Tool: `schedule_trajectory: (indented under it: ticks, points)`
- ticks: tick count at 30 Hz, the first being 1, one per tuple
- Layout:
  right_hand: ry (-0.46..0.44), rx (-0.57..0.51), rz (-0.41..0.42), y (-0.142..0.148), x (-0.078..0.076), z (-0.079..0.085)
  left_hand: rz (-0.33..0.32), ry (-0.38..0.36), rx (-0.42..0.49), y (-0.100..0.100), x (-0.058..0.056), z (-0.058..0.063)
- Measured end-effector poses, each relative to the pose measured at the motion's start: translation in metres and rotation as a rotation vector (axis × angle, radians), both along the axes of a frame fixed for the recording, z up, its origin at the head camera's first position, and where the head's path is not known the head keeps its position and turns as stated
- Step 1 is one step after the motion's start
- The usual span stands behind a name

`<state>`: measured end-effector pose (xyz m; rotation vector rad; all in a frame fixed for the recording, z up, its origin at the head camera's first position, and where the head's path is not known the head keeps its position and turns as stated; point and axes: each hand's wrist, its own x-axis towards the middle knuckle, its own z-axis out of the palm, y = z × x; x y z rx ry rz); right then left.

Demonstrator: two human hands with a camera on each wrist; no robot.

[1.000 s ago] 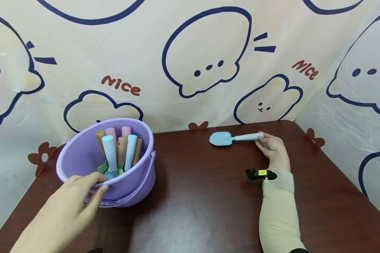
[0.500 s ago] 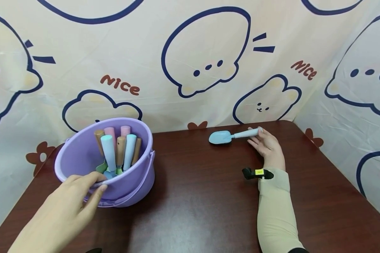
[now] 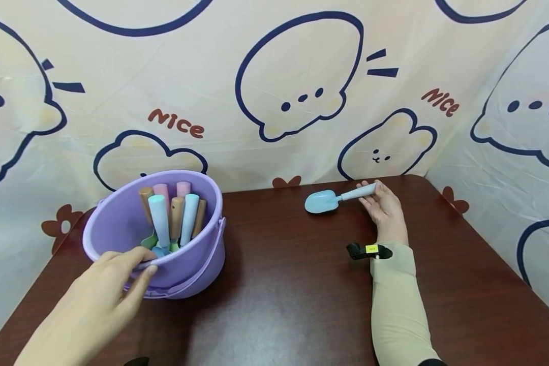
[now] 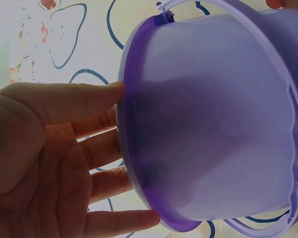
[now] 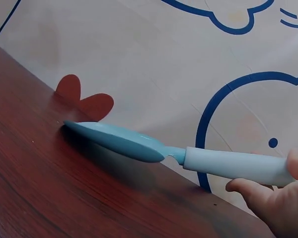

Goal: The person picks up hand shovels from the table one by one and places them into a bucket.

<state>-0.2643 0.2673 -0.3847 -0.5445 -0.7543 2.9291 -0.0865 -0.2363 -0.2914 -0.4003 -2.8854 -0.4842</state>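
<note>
My left hand [image 3: 91,300] pinches the near rim of a purple bucket [image 3: 176,270], thumb outside and fingers over the edge. In the left wrist view, the thumb [image 4: 84,99] lies along the outer lip of the bucket [image 4: 208,119]. My right hand [image 3: 388,211] grips the end of a light blue garden trowel [image 3: 322,202] at the back of the table. In the right wrist view, the trowel's pale handle [image 5: 233,166] slants up from the table, its blade [image 5: 114,141] low with the tip right at the wood.
Several tools stand in the bucket, with blue handles [image 3: 159,218], brown handles [image 3: 176,218] and pink handles [image 3: 183,189] upward. The bucket's handle [image 3: 206,269] hangs down its side. A printed cloth [image 3: 265,157] borders the dark wooden table [image 3: 293,284] at the back and sides.
My right hand has shifted slightly left and turned, its fingers now beneath the trowel's handle, whose end is a little higher. My left hand and the bucket stay put.
</note>
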Motion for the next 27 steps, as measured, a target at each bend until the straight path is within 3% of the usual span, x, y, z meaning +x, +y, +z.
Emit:
schedule_trajectory:
  ticks: [10,16,21,27]
  points:
    - [0.089,0.012,-0.013,-0.005,-0.001,-0.002,-0.007,0.014,-0.001,0.001,-0.002,0.0]
    - [0.148,-0.014,-0.005,-0.008,0.0,0.007,-0.002,-0.005,0.003,-0.001,-0.002,0.001]
    - [0.107,-0.054,-0.012,-0.009,0.001,0.021,-0.002,-0.017,0.001,-0.001,-0.003,0.001]
    - [0.064,-0.198,-0.03,-0.011,0.005,0.037,0.008,-0.036,-0.001,0.0,-0.002,0.0]
